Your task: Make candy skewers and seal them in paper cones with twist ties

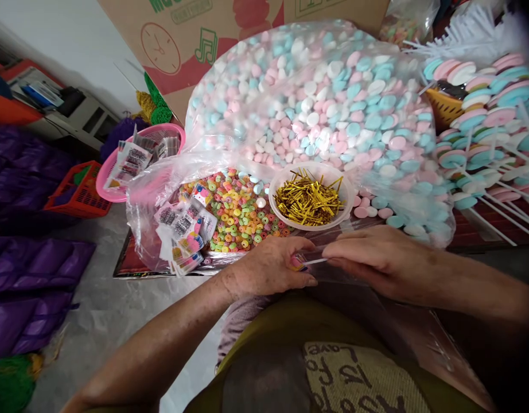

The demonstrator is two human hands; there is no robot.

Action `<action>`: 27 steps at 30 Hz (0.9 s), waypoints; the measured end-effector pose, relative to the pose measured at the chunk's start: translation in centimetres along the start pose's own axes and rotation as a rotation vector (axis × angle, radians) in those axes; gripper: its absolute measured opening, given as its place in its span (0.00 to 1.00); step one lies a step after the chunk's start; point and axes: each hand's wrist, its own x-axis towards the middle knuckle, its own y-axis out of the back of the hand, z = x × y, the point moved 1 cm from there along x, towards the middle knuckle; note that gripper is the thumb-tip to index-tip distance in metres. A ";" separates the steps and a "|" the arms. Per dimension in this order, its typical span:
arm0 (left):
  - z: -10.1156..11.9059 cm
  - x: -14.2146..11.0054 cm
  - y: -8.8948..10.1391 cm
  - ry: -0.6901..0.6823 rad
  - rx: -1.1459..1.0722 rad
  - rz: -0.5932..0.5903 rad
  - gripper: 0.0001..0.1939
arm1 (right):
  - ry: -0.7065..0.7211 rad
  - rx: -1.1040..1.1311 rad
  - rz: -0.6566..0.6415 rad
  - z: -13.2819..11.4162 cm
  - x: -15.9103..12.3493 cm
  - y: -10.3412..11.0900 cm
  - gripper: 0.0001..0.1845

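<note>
My left hand (268, 265) is closed round a small item with a pink, yellow and blue printed label (297, 262), mostly covered by the fingers. From it a white stick (316, 261) runs across to my right hand (372, 255), whose fingers pinch its other end. Clear plastic film seems to lie about the stick, but its edges are hard to make out. Just beyond both hands stands a translucent bowl (349, 207) of gold twist ties (308, 198). Ring-shaped gummy candies (236, 221) and a pile of printed labels (185, 229) lie beyond my left hand.
A large clear bag of pastel marshmallows (311, 103) fills the table's middle. Marshmallow lollipops (483, 132) are stacked at right, partly over a yellow basket (444, 108). A pink basket (104, 186) holds packets at left. Behind is a cardboard box (178, 51); purple bundles (30, 292) lie at far left.
</note>
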 end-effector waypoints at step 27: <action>-3.4 -5.7 -3.9 0.167 -0.714 0.334 0.22 | -0.365 0.284 0.222 -1.2 1.6 -3.1 0.13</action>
